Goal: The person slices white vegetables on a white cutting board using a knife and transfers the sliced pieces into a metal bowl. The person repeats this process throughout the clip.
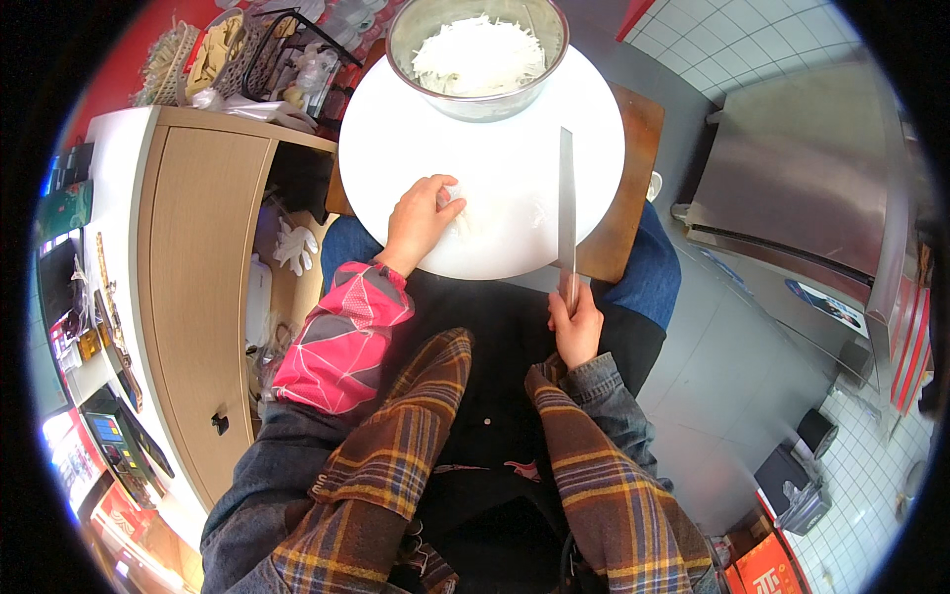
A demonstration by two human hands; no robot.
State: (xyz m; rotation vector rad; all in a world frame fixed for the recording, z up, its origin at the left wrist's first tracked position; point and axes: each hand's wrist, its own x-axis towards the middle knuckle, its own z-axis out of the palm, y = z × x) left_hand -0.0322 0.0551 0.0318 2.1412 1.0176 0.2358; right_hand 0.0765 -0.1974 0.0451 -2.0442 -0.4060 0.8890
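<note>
My right hand (577, 319) is closed round the handle of a long-bladed kitchen knife (567, 197), whose blade points away from me over the right side of a round white cutting board (371, 148). On the board's lower left, the curled fingers of my left hand (427, 215) hold a small whitish, translucent piece (447, 194); what it is cannot be told. Faint pale scraps lie near both hands. At the board's far edge stands a stainless steel bowl (482, 110) with white shreds (479, 56) in it, apparently a shredded vegetable.
The board rests on a brown wooden surface (638, 141) before my knees. A wooden cabinet (204, 297) stands at left, with baskets (215, 59) on top and a white glove (295, 245) inside its opening. At right is a stainless steel appliance (801, 178); bins (790, 482) stand lower right.
</note>
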